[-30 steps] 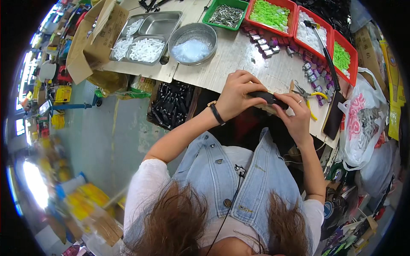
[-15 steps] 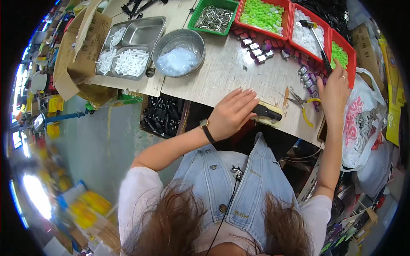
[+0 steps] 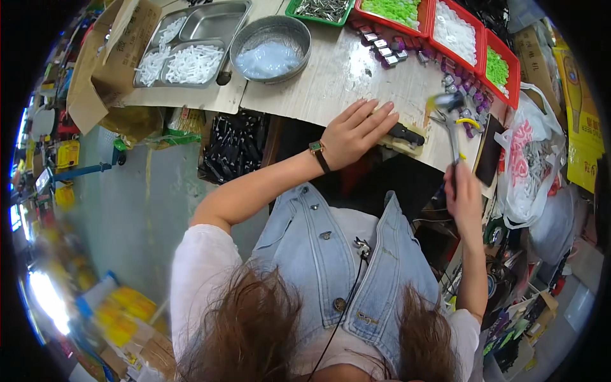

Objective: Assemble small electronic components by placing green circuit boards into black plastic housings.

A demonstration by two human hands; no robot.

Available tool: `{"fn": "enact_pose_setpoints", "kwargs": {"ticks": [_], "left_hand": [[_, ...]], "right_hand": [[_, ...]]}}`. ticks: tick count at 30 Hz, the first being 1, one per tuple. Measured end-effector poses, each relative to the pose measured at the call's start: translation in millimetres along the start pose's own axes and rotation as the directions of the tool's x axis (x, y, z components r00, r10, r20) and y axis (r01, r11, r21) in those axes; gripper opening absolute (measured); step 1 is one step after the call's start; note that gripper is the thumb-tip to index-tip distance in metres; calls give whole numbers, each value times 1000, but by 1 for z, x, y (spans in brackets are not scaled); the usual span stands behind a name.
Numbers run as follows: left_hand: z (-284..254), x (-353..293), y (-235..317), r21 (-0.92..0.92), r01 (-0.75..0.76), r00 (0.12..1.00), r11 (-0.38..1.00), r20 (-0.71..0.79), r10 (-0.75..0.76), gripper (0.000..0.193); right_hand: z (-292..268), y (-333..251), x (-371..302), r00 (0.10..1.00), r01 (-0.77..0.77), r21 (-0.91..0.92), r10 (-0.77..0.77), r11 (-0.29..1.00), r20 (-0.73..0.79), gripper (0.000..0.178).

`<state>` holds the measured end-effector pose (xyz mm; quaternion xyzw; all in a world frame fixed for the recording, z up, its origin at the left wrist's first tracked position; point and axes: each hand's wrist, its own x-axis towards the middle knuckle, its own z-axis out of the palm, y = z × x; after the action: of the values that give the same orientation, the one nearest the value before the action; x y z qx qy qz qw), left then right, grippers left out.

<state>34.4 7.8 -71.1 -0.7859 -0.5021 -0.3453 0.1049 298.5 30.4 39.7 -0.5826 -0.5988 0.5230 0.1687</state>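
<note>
My left hand [image 3: 356, 135] lies with fingers stretched over a black plastic part [image 3: 406, 134], whose end sticks out beside the fingertips. The part rests on a pale block [image 3: 407, 149] at the table's front edge; my palm hides the rest of it. My right hand [image 3: 464, 197] is closed round the handle of a hammer [image 3: 454, 143]. Its head is blurred by motion, raised to the right of the block. Behind the hammer, partly covered, are yellow-handled pliers [image 3: 468, 121].
Small metal-and-purple pieces [image 3: 468, 95] lie along the red trays [image 3: 482, 67] of green and white parts. A grey bowl [image 3: 299, 67] and a steel divided tray [image 3: 224, 70] of white pieces stand at the left. A white plastic bag [image 3: 531, 153] hangs at the right edge.
My right hand has picked the hammer up off the red trays and brought it nearer to me and leftward. My left hand stays over the black part. The camera view has shifted.
</note>
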Motion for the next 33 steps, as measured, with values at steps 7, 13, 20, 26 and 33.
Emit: {"fn": "enact_pose_setpoints", "kwargs": {"ticks": [7,13,20,26,33], "left_hand": [[4,-4,-1,28,-32,999,999,-30,32,52],[5,0,-4,101,-49,998,994,-37,53,49],[0,-18,7,-116,240,967,964,-61,-249,91],[3,-22,8,-212,252,928,944,-224,-298,97],[-26,24,46,-5,161,964,987,213,-156,61]], "right_hand": [[18,24,-35,972,180,-614,-233,768,-7,19],[26,31,-21,942,257,-648,-336,717,2,20],[37,6,-18,930,313,-641,-363,701,58,17],[34,-10,-1,943,312,-527,-327,791,68,22],[-41,-22,141,562,291,-934,-827,209,-10,28]]}}
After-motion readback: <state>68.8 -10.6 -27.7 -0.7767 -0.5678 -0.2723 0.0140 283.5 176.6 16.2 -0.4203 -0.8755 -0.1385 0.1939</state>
